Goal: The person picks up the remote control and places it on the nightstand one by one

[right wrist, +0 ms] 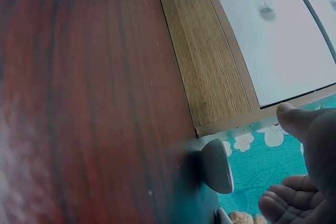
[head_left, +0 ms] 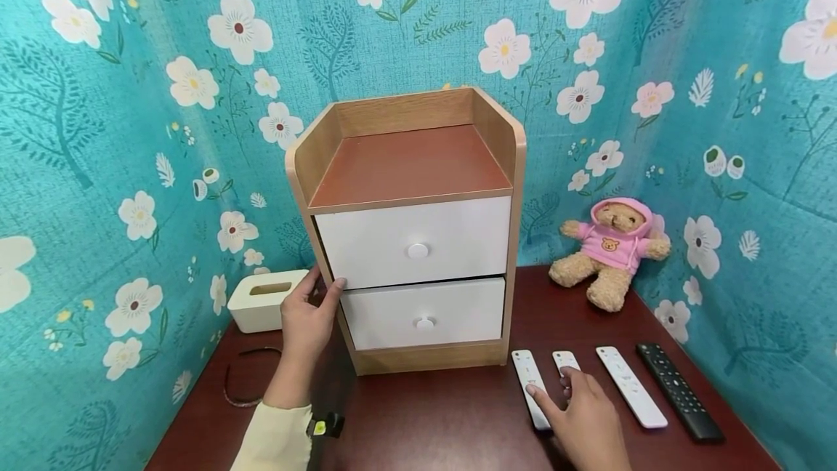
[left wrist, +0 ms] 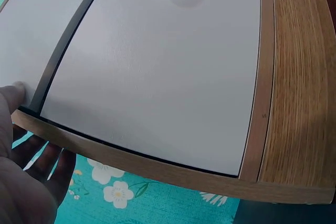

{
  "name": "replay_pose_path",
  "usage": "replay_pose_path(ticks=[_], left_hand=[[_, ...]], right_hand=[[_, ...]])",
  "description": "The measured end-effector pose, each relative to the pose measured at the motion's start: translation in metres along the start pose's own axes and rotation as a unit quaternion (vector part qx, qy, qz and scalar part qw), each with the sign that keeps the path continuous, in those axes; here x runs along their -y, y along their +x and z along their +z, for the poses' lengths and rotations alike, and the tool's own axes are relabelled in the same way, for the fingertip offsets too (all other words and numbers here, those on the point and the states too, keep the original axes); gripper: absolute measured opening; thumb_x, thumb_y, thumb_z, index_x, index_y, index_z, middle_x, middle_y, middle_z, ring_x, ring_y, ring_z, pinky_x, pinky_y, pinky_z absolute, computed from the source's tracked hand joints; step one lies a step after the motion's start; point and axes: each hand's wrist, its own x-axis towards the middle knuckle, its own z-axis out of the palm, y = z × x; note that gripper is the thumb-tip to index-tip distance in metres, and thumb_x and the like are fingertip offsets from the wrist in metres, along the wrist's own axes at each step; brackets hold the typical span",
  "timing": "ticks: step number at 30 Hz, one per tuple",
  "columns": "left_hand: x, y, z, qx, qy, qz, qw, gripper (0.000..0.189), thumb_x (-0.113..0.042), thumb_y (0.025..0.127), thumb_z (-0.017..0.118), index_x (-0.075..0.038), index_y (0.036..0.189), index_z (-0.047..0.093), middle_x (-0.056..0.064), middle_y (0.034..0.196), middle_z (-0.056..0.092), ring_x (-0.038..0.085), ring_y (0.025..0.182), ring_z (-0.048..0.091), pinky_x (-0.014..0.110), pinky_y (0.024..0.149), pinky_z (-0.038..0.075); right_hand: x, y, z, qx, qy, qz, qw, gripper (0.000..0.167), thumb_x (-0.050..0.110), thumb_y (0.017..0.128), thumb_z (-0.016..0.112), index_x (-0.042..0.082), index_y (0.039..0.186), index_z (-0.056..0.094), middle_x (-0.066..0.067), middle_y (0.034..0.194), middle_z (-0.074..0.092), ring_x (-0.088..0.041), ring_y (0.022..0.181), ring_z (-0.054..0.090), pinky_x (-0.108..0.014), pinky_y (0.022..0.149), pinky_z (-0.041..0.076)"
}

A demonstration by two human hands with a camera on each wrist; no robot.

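A small wooden cabinet [head_left: 431, 358] with white upper [head_left: 366, 242] and lower drawers [head_left: 386, 318] stands on the dark red table. My left hand [head_left: 309, 322] grips its left side edge: the thumb lies on the front by the gap between the drawers, the fingers on the outer side. In the left wrist view that hand [left wrist: 26, 177] shows the fingers spread along the side. My right hand [head_left: 585, 416] hovers over the white remotes with loosely bent fingers, its thumb near the leftmost remote [head_left: 528, 384] and its fingers overlapping the second remote [head_left: 565, 360]. Nothing shows in its grasp in the right wrist view.
Right of that hand lie a third white remote [head_left: 631, 387] and a black remote [head_left: 680, 391]. A teddy bear [head_left: 608, 249] in a pink hoodie sits at the back right. Left of the cabinet are a cream tissue box [head_left: 255, 315] and dark-framed glasses [head_left: 242, 403]. Floral curtain [head_left: 405, 35] surrounds the table.
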Motion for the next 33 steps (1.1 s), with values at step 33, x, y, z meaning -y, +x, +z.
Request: replay_pose_path(ticks=[33], left_hand=[[-0.0045, -0.0087, 0.0094, -0.025, -0.014, -0.029, 0.9991, 0.051, -0.025, 0.102, 0.080, -0.012, 0.150, 0.068, 0.019, 0.124, 0.078, -0.003, 0.099, 0.069, 0.007, 0.084, 0.054]], right_hand=[[0.0041, 0.0018, 0.0019, 0.136, -0.086, -0.025, 0.9866, 0.073, 0.057, 0.078, 0.094, -0.005, 0.113, 0.076, -0.018, 0.094, 0.075, -0.046, 0.092, 0.073, -0.064, 0.084, 0.057]])
